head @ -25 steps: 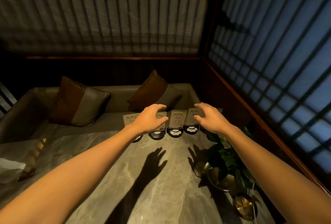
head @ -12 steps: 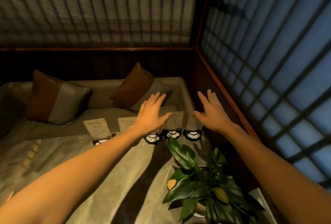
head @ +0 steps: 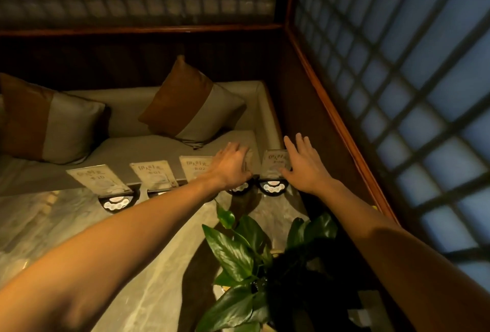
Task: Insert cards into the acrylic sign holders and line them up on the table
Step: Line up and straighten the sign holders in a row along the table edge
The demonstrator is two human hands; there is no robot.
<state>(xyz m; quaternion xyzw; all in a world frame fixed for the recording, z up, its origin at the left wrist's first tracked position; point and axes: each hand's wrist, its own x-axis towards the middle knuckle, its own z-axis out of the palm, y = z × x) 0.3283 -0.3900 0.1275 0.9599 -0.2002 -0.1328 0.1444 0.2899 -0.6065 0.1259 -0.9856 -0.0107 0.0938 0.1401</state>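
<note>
- The table (head: 66, 225), a pale marbled slab, fills the lower left; its far edge meets a padded bench (head: 148, 146) and serves as the line everything is set against.
- On the bench, behind that far edge, lean two brown-and-grey cushions (head: 191, 103), well apart from the work.
- A leafy plant (head: 238, 252) stands on the table nearer the person than the far edge, so both arms have to reach past it — one on each side.
- Five sign holders sit in a row along the table's far edge, each a clear upright panel on a dark rounded base, each already showing a printed card. The leftmost holder (head: 106, 180) stands slightly nearer the person than the rest; the next two (head: 156, 172) (head: 196, 168) sit closer together.
- The left hand (head: 230, 167) lies over the fourth holder (head: 240, 188), fingers curled around its panel, seemingly nudging it into line; how firmly it grips I cannot tell.
- The right hand (head: 302, 167) is spread flat, fingers extended, resting against the right side of the end holder (head: 274, 169) — probably steadying it or squaring it to its neighbour.
- With cards in all five, what remains looks like evening out the spacing, the leftmost holder most of all.
</note>
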